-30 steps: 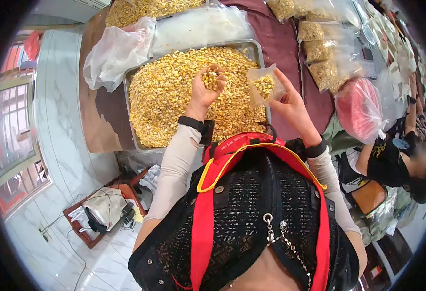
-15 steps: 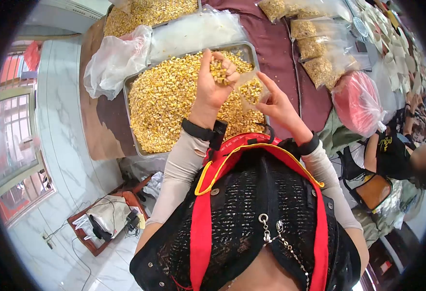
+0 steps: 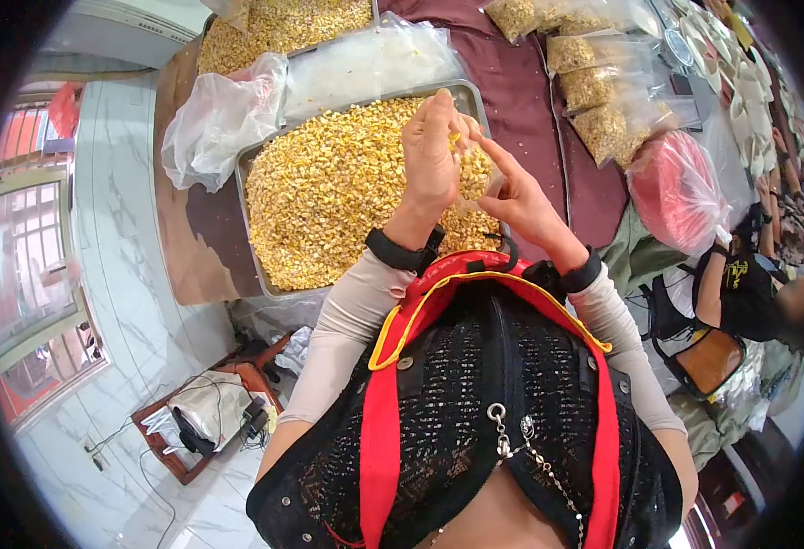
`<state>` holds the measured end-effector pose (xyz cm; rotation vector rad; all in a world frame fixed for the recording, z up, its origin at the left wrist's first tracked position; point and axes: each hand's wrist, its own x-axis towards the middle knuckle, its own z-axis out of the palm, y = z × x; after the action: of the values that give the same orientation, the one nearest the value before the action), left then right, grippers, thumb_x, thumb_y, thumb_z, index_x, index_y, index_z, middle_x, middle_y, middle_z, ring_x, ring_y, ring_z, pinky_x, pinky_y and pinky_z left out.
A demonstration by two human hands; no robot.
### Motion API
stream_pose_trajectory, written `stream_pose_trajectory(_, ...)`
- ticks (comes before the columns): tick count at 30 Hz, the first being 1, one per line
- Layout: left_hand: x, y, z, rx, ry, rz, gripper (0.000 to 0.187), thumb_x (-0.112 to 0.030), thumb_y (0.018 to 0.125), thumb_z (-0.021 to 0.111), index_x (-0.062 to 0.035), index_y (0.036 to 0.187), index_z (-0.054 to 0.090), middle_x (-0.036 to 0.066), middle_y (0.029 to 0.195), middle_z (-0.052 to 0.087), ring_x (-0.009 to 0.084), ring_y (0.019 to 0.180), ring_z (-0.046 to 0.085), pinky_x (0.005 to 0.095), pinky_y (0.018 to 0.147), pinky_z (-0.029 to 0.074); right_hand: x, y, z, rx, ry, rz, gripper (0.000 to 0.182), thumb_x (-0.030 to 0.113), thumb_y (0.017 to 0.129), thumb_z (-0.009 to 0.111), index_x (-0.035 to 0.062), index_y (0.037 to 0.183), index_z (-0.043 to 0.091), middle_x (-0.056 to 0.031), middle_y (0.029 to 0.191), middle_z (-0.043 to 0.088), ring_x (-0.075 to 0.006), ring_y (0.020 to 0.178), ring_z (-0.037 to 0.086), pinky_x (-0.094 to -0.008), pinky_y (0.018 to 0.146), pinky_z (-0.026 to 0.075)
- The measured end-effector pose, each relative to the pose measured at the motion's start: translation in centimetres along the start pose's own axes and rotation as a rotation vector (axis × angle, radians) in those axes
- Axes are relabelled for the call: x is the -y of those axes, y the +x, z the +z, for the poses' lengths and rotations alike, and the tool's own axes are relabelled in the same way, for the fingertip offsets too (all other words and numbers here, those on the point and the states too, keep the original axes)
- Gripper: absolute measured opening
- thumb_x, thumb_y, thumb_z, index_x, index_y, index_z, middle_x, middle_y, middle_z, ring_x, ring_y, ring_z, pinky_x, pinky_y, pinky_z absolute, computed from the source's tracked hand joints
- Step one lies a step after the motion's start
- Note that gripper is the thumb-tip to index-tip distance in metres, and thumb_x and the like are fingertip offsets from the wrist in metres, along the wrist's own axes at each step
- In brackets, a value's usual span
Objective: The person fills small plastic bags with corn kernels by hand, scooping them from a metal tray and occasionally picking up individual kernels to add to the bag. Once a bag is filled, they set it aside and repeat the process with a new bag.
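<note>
A metal tray (image 3: 243, 220) is heaped with chopped yellow corn pieces (image 3: 329, 197). Above its right side, my left hand (image 3: 430, 160) is cupped and tilted, with a few corn pieces showing at its fingers. Close against it, my right hand (image 3: 525, 203) pinches a small clear plastic bag (image 3: 467, 207) between thumb and fingers. My left hand covers most of the bag, so how full it is cannot be seen.
A second corn tray (image 3: 376, 11) lies at the back beside a plastic sheet (image 3: 379, 64). Crumpled plastic (image 3: 219, 123) sits left. Several filled bags (image 3: 603, 133) and a pink bag (image 3: 674, 192) are to the right. Another person (image 3: 740, 288) is at far right.
My left hand has moved right, from over the corn heap to the bag's mouth, and has turned over. The right hand has stayed nearly still, holding the bag.
</note>
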<state>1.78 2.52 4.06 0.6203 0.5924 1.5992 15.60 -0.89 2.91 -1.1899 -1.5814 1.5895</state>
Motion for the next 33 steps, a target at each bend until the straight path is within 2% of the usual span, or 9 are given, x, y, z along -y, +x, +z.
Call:
stream_pose_trajectory(9,-0.6,0.3,-0.3,-0.057,-0.056,-0.041,0.036,-0.028,0.093,0.045,-0.0094,0.062,0.042,0.001,0.057,0.043,0.0145,0.06,0.049,0.0301,0.061,0.042,-1.0,0.3,-0.1,-0.008,0.01,0.011,0.074,-0.005,0.068,0.056,0.0034,0.136,0.028,-0.012,0.131,0.04,-0.0083,0.07,0.051,-0.0225,0.063,0.045)
stream_pose_trajectory(15,-0.6,2.9,-7.2,-0.083,-0.292,-0.17,0.034,-0.033,0.092,0.046,-0.0105,0.067,0.044,0.0,0.058,0.039,0.0137,0.062,0.044,0.0273,0.058,0.039,-0.9,-0.1,-1.3,-0.052,0.079,0.054,0.073,-0.008,0.071,0.055,0.0019,0.137,0.026,-0.0096,0.126,0.044,-0.0079,0.077,0.053,-0.0217,0.069,0.045)
stream_pose_trajectory(17,1.2,3.0,-10.1,-0.321,-0.007,-0.372,0.031,-0.032,0.091,0.048,-0.0104,0.069,0.045,-0.001,0.06,0.041,0.0121,0.059,0.045,0.0256,0.052,0.038,-1.0,-0.2,-1.7,-0.072,0.188,0.044,0.073,-0.008,0.072,0.054,0.0018,0.137,0.025,-0.0081,0.123,0.046,-0.0079,0.08,0.053,-0.0216,0.071,0.045)
stream_pose_trajectory(22,8.1,0.4,-15.1,-0.344,0.579,-0.586,0.026,-0.03,0.088,0.052,-0.0079,0.075,0.051,0.001,0.064,0.048,0.0124,0.055,0.048,0.0274,0.047,0.038,-1.1,-0.5,-4.1,-0.193,0.288,0.036,0.073,-0.007,0.075,0.055,0.0042,0.139,0.021,-0.0018,0.106,0.053,-0.0047,0.079,0.052,-0.0181,0.065,0.043)
stream_pose_trajectory(24,11.4,-0.6,-17.0,-0.05,1.238,-0.478,0.019,-0.024,0.083,0.055,-0.0061,0.079,0.054,0.004,0.072,0.053,0.0175,0.063,0.052,0.0321,0.056,0.043,-1.3,-0.7,-5.0,-0.239,0.241,0.046,0.073,-0.006,0.075,0.055,0.0051,0.139,0.022,-0.0013,0.105,0.053,-0.0031,0.075,0.05,-0.0162,0.057,0.041)
stream_pose_trajectory(25,13.0,-1.2,-18.3,-0.05,1.235,-0.48,0.019,-0.024,0.083,0.055,-0.0061,0.079,0.054,0.004,0.072,0.053,0.0175,0.063,0.052,0.0321,0.056,0.043,-1.3,-0.8,-5.2,-0.239,0.239,0.049,0.073,-0.006,0.075,0.055,0.0051,0.139,0.022,-0.0013,0.105,0.053,-0.0031,0.075,0.05,-0.0162,0.057,0.041)
stream_pose_trajectory(27,15.3,-2.0,-20.1,0.661,1.795,0.195,0.013,-0.018,0.078,0.055,-0.0056,0.081,0.055,0.007,0.081,0.055,0.0235,0.075,0.053,0.0362,0.067,0.043,-1.0,-1.0,-5.5,-0.273,0.203,0.081,0.071,-0.006,0.075,0.054,0.0047,0.139,0.023,-0.0004,0.102,0.053,-0.0025,0.074,0.048,-0.0165,0.06,0.041)
stream_pose_trajectory(29,14.3,-3.5,-18.3,0.75,1.787,0.176,0.009,-0.015,0.076,0.052,-0.0077,0.08,0.054,0.009,0.081,0.053,0.027,0.082,0.05,0.038,0.072,0.041,-0.6,-0.8,-5.4,-0.306,0.189,0.071,0.071,-0.006,0.076,0.054,0.0046,0.139,0.023,0.0001,0.101,0.053,-0.0021,0.073,0.047,-0.0165,0.061,0.04)
stream_pose_trajectory(33,12.2,-3.6,-19.0,0.884,1.806,0.446,0.01,-0.018,0.075,0.054,-0.0106,0.081,0.054,0.006,0.079,0.052,0.023,0.078,0.051,0.0357,0.068,0.042,-1.0,-0.9,-5.7,-0.302,0.213,0.062,0.071,-0.006,0.076,0.054,0.0042,0.139,0.024,0.0003,0.099,0.052,-0.0016,0.072,0.046,-0.0166,0.063,0.039)
